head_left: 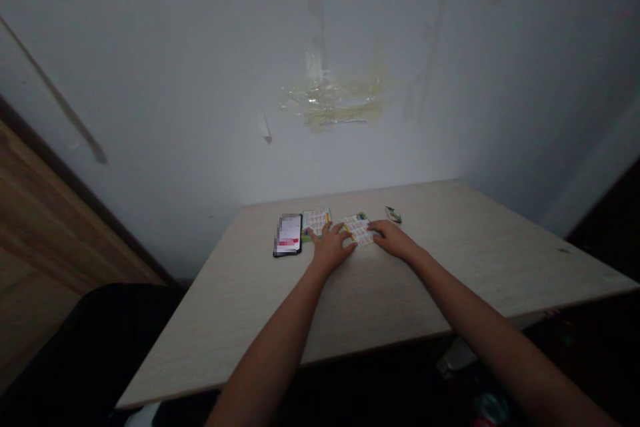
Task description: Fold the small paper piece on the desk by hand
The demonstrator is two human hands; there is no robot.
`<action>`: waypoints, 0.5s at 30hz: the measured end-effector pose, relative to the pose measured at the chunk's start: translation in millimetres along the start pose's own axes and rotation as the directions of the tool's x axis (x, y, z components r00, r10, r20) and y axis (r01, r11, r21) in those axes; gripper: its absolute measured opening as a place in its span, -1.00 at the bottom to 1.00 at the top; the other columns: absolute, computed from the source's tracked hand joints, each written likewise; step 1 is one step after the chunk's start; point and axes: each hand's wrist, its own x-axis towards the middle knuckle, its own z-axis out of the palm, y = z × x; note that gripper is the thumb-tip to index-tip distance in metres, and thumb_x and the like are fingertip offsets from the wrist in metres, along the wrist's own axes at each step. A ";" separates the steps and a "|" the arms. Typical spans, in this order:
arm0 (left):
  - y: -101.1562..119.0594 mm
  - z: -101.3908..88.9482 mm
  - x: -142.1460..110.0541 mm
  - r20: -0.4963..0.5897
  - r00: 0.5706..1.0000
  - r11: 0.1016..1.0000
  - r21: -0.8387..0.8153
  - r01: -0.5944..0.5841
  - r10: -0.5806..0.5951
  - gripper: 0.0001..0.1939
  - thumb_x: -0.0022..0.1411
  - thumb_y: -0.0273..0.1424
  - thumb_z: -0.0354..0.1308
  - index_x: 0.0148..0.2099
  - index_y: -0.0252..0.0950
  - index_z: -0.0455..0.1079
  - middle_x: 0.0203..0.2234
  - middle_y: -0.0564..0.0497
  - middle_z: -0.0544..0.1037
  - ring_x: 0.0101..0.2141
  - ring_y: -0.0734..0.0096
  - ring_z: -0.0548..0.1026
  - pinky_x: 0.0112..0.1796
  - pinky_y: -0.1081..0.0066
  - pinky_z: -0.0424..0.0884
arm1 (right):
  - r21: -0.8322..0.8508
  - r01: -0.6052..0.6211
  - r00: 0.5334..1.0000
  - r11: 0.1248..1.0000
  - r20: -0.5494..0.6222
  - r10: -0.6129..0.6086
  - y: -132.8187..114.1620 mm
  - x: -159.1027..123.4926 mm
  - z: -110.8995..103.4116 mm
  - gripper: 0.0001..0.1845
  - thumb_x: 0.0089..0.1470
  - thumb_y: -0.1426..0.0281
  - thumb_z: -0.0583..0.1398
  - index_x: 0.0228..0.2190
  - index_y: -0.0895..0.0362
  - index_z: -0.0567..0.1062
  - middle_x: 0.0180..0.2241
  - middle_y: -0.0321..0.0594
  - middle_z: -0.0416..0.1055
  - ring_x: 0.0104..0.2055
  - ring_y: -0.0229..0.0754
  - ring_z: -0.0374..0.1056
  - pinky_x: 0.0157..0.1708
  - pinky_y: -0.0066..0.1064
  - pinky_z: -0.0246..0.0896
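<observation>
Two small printed cards with coloured borders and rows of reddish print lie on the table; the print is too small to read. My left hand (332, 248) rests palm down with its fingers spread, the outer ones touching the left card (317, 217) and the inner ones the edge of the right card (359, 231). On the opposite edge of that right card lie the fingertips of my right hand (394, 239), thumb and forefinger apart. Beside the left card is a black-framed phone (289, 235) with a lit screen, part of it blurred.
A small folded or crumpled dark-and-white scrap (393, 215) lies behind my right hand. The pale wooden table (240, 293) meets a grey wall (200, 80) with shiny tape on it. At the left are a wooden panel (55, 227) and a dark shape.
</observation>
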 end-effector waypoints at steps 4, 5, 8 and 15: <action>-0.8 -5.2 0.5 0.059 0.998 1.000 -0.020 -0.023 0.024 -0.59 0.29 0.02 0.02 0.07 -0.01 0.39 0.21 0.04 0.38 0.32 -0.07 0.03 0.11 -0.56 -0.41 | 0.021 0.070 0.998 0.997 0.003 -0.070 -5.6 -1.3 -3.4 -0.63 0.05 0.38 0.25 -0.07 0.15 0.56 -0.02 -0.01 0.48 0.06 0.02 0.35 0.14 -0.09 0.18; -1.2 -6.8 0.4 0.071 0.997 1.000 -0.021 -0.022 0.024 -0.56 0.28 0.04 0.01 0.07 -0.04 0.39 0.18 0.01 0.42 0.32 -0.06 0.04 0.12 -0.54 -0.42 | 0.027 0.097 0.995 0.995 0.020 -0.098 -7.4 -1.8 -4.8 -0.61 0.05 0.32 0.28 -0.06 0.14 0.55 -0.02 -0.01 0.47 0.07 0.03 0.34 0.13 -0.09 0.18; -3.2 -11.0 -0.4 0.083 0.995 0.998 -0.036 -0.048 0.051 -0.49 0.24 0.11 0.01 0.06 -0.07 0.38 0.15 -0.02 0.45 0.31 -0.07 0.07 0.13 -0.50 -0.46 | 0.040 0.127 0.989 0.991 0.071 -0.130 -9.7 -3.0 -8.7 -0.47 -0.03 0.16 0.35 -0.02 0.11 0.54 -0.01 -0.01 0.44 0.06 0.04 0.32 0.12 -0.08 0.19; -8.7 -15.9 -1.9 0.130 0.990 0.998 -0.041 -0.046 0.051 -0.29 0.08 0.19 0.14 0.18 -0.03 0.34 0.20 -0.05 0.41 0.30 -0.15 0.04 0.17 -0.43 -0.43 | 0.068 0.130 0.985 0.989 0.101 -0.136 -1.0 -2.8 -10.6 -0.37 -0.06 0.12 0.38 0.04 0.06 0.51 0.04 -0.03 0.41 0.10 0.05 0.28 0.17 -0.05 0.12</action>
